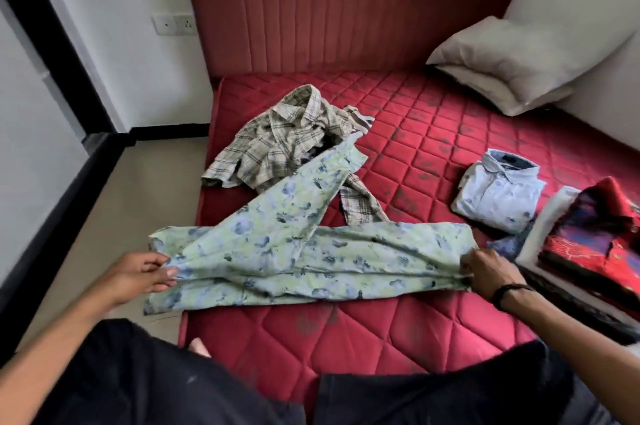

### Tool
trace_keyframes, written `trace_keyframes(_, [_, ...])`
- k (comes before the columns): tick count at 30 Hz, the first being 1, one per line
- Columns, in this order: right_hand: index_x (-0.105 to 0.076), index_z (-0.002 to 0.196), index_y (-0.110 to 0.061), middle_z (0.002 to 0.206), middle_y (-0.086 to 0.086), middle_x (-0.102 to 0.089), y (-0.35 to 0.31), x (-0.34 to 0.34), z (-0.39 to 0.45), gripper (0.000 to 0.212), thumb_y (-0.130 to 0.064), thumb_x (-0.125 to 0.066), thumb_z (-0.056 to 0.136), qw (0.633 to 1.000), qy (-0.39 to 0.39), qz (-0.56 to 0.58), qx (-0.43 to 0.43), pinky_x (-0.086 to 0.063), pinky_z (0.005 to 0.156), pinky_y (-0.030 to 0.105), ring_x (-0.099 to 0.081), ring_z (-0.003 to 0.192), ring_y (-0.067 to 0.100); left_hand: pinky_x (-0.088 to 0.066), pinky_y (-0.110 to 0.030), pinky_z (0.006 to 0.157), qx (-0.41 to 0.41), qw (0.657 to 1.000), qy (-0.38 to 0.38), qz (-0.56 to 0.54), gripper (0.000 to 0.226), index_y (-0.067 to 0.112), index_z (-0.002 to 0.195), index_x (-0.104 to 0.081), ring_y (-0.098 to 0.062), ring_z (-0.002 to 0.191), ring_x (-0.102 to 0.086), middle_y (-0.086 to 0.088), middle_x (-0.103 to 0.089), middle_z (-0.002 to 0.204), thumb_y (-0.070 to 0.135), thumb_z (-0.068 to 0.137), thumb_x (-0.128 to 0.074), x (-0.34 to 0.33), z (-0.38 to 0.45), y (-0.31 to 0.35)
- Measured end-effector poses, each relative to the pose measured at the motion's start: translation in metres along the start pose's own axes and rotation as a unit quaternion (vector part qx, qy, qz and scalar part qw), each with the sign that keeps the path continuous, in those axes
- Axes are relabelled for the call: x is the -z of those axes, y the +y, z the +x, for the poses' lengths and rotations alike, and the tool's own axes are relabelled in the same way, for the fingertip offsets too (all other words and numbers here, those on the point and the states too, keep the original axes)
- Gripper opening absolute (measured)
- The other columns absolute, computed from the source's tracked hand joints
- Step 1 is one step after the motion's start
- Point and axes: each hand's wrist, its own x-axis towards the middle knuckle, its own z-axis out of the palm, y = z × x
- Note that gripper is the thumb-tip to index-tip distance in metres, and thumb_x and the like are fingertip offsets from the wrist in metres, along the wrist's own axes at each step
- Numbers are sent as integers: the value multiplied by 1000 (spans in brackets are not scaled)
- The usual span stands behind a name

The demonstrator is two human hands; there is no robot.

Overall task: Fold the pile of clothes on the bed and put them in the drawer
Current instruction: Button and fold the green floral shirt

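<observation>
- Floral garment [311,251]: spread across the near part of the mattress [433,134].
- Left hand [145,274]: fingers pinched on its left end.
- Right hand [491,272]: fingers clenched on its right end.
- Plaid shirt [284,140]: crumpled just beyond the garment.

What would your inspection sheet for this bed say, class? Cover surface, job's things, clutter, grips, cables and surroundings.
Surface: red quilted mattress, mostly bare.
Job's things: floral garment spread out; plaid shirt crumpled behind it; folded blue shirt; folded red stack at right.
Clutter: pillow.
Grips: left hand and right hand each pinch an end of the floral garment.
Cables: nothing seen.
Surroundings: red headboard, wall socket; no drawer visible.
</observation>
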Motion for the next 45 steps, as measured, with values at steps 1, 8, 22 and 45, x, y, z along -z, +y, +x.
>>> trace_keyframes(1, [-69,86,-25,107,8,-71,-6,-2,1,14,-14,-61,82,1000,-23,-19,-9,-57,80,37,-70,102,30,-62,-21,62,4,1000,-4,17,23,-3,108,-65,-21,73,-77,-14,-77,80,-2,87,-74,-3,-3,2])
trace_keyframes(8, [-69,102,-15,107,14,-72,-92,68,57,19,-21,-59,87,998,36,45,-4,-57,76,36,-70,100,35,-57,-35,76,-37,981,17,191,24,27,93,-71,-13,88,-69,7,-71,93,29,78,-89,-15,-15,25])
trace_keyframes(22, [-53,136,0,112,21,-62,-291,115,274,46,-33,-58,104,894,-55,435,-94,-52,33,30,-67,59,30,-42,-21,58,-83,977,45,191,25,34,86,-68,0,54,-54,16,-64,67,35,74,-90,-20,-18,19])
trace_keyframes(45, [-85,80,-22,88,9,-78,-40,-18,19,29,-3,-66,92,512,-19,826,-235,-42,104,29,-77,85,23,-36,-4,54,-49,939,8,341,32,28,61,-69,9,61,-56,20,-67,66,4,65,-90,-14,-26,20])
